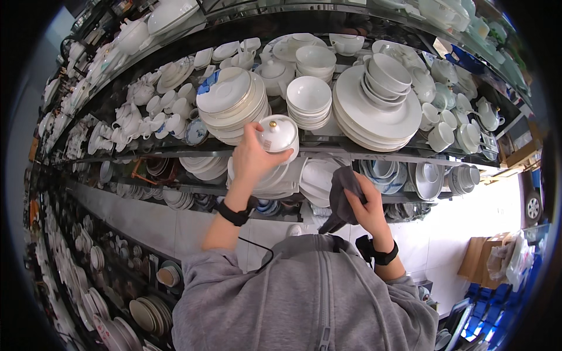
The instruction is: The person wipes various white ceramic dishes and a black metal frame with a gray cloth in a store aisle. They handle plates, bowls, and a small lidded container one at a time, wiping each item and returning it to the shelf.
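A white lidded porcelain pot (283, 131) with a gold knob is gripped in my left hand (254, 155), thumb and fingers around its lid and upper side. It is at the front edge of the shelf, between a stack of white plates (230, 94) and a stack of small white bowls (308, 94). Bunched in my right hand (366, 204) is a dark grey cloth (344, 197), held in front of the lower shelf and apart from the pot. Whether the pot's base touches the shelf cannot be seen.
Large white plates (351, 109) carry stacked bowls (388, 77) at the right. White cups (440, 136) and teapots (347, 44) crowd the shelf. More plates (204, 166) fill the lower shelf. Shelves of crockery stand at the left; cardboard boxes (483, 259) are on the floor at the right.
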Demonstrator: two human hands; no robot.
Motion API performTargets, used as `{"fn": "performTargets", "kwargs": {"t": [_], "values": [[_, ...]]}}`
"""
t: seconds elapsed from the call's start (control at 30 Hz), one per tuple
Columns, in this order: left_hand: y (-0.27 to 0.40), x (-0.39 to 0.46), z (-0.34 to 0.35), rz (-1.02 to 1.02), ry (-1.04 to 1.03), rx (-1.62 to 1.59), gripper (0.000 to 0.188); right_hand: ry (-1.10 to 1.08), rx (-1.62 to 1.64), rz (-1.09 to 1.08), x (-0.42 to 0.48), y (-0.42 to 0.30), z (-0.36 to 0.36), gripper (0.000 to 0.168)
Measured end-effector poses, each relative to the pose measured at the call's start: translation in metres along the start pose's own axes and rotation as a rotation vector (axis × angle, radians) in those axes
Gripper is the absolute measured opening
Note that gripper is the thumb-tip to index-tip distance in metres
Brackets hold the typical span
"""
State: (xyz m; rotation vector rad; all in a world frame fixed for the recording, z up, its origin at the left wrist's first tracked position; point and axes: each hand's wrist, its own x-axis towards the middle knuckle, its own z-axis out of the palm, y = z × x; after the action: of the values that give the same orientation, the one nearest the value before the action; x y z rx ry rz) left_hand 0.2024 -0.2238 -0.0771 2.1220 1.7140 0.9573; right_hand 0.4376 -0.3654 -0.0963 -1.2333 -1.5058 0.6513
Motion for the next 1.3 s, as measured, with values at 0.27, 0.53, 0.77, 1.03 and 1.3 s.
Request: {"fn": "performTargets", "kwargs": {"t": [0.27, 0.53, 0.77, 1.03, 1.3], "values": [[-0.015, 0.003, 0.038, -0.038, 0.030, 0.003, 0.074, 0.043, -0.036, 0.025, -0.009, 0.006, 0.006, 0.037], [-0.030, 0.003, 0.059, -0.040, 0.063, -0.035, 0.079, 0.056, -0.046, 0.046, -0.001, 0.002, 0.009, 0.037], [-0.042, -0.007, 0.080, 0.096, 0.286, -0.132, 0.083, 0.033, -0.038, 0.064, 0.001, 0.005, 0.014, 0.037], [-0.058, -0.023, 0.078, 0.112, 0.222, -0.209, 0.076, 0.038, -0.049, 0.059, 0.003, 0.008, 0.018, 0.037], [-0.059, -0.017, 0.083, 0.128, 0.239, -0.211, 0.072, 0.035, -0.071, 0.054, 0.000, 0.013, 0.020, 0.038]]}}
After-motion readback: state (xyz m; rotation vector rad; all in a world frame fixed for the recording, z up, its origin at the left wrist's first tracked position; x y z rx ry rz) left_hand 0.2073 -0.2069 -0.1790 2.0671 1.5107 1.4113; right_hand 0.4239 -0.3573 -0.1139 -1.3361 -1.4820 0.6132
